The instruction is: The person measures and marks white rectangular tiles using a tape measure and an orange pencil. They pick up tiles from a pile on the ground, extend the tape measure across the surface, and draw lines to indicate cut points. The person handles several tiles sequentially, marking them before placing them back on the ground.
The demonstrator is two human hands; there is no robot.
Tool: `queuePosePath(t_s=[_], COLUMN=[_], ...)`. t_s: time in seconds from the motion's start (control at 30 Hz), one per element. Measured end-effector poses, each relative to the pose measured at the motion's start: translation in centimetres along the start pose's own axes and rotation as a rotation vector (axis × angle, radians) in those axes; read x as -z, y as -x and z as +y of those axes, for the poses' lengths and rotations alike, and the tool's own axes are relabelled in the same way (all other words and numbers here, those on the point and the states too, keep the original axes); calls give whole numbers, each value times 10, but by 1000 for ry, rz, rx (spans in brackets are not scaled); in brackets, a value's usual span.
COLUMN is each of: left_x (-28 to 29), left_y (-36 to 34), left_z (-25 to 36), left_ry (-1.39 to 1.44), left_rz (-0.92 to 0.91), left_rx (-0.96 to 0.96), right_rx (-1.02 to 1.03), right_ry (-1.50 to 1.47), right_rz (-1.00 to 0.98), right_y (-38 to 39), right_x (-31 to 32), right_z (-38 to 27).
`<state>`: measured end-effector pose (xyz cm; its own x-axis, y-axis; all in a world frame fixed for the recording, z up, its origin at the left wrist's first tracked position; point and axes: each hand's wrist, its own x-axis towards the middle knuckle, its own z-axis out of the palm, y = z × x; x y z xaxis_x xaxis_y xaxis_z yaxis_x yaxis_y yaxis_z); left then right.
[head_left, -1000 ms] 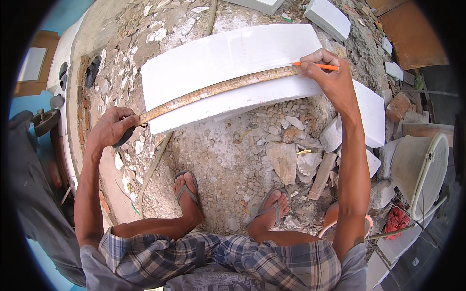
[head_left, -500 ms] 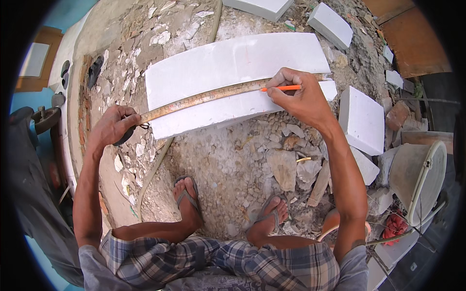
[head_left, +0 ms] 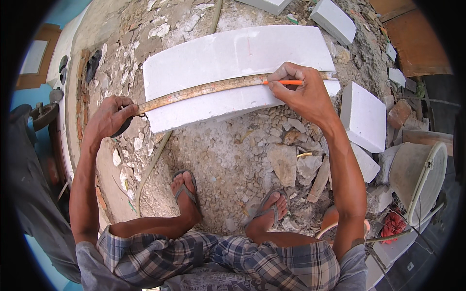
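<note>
A long white block (head_left: 194, 57) lies across the rubble in front of me. Along its near edge stretches a worn, yellowish tape measure (head_left: 204, 89), its far end by the block's right end. My left hand (head_left: 110, 116) is closed round the tape's dark case at the left end, the case partly hidden under the fingers. Over the right part of the block, my right hand (head_left: 303, 89) pinches an orange pencil (head_left: 290, 82). The pencil lies nearly level, its tip pointing left at the tape's edge. Faint reddish marks show on the block.
More white blocks (head_left: 364, 116) lie to the right, among broken stones. A pale bucket (head_left: 418, 177) lies tipped at the far right, near a red crumpled bag (head_left: 395, 227). A hose (head_left: 154, 167) runs over the ground on the left. Dark sandals (head_left: 93, 65) lie farther left.
The view has shifted slightly, so the block sits a little higher. My right hand still holds the pencil at the tape, and my left hand keeps its hold on the case.
</note>
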<state>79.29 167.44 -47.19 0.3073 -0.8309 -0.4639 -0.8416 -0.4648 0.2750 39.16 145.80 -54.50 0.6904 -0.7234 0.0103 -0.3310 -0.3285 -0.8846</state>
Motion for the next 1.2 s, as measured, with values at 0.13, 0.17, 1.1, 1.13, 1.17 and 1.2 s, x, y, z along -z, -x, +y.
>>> queuePosePath(t_s=[0.13,0.17,1.1,1.13,1.17,1.2], left_x=[1,0,-2,-2,-2,-1], left_y=[2,2,3,4,4,5], left_z=[3,3,1,0,-2,-4], left_ry=[2,-1,-12,-10,-8,-7], left_rz=[-28,-30,48,52,55,59], left_rx=[46,45,-46,-49,-52,-55], right_rx=[-22,-29,56,55,54,42], right_ry=[16,23,40,34,29,31], right_rz=[-31,-41,17,11,5,-3], right_y=[2,3,4,3,3,3], right_x=[2,2,-4,-4,-5,-6], right_z=[-4,-5,2,2,2,2])
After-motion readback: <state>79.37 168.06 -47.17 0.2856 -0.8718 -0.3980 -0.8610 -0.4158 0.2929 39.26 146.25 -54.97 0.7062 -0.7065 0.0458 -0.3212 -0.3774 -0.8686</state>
